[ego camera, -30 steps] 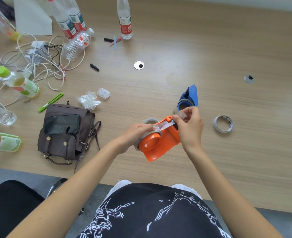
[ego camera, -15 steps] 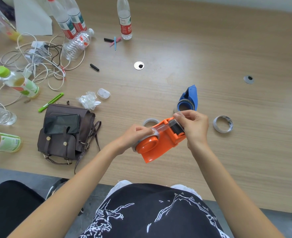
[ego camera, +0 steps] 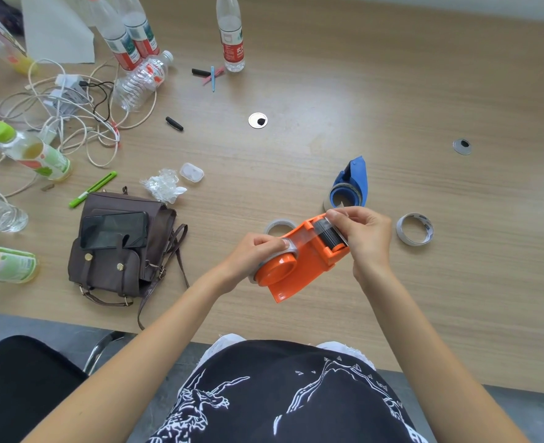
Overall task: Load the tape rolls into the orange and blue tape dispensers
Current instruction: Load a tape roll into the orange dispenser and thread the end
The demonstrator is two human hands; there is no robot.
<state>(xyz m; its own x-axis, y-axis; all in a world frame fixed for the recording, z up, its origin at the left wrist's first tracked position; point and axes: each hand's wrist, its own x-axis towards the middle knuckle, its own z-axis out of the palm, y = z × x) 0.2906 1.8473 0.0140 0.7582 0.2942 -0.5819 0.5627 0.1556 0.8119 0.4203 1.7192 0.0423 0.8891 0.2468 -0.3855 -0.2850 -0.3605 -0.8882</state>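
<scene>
The wooden table [ego camera: 392, 91] runs wide and bare to the right and far side, its near edge just ahead of the person's lap. Clutter crowds the left: a brown bag [ego camera: 117, 251] with a phone [ego camera: 113, 230] lying on it, bottles and tangled cables [ego camera: 72, 123]. The orange dispenser [ego camera: 299, 263] is held above the table near the front edge. The left hand [ego camera: 254, 254] grips its round end, where the tape roll sits; the right hand [ego camera: 363, 235] pinches the tape at the black roller. The blue dispenser [ego camera: 352, 183] lies just beyond. One loose tape roll [ego camera: 414, 228] lies right of the hands, another [ego camera: 278, 227] peeks out behind the orange dispenser.
</scene>
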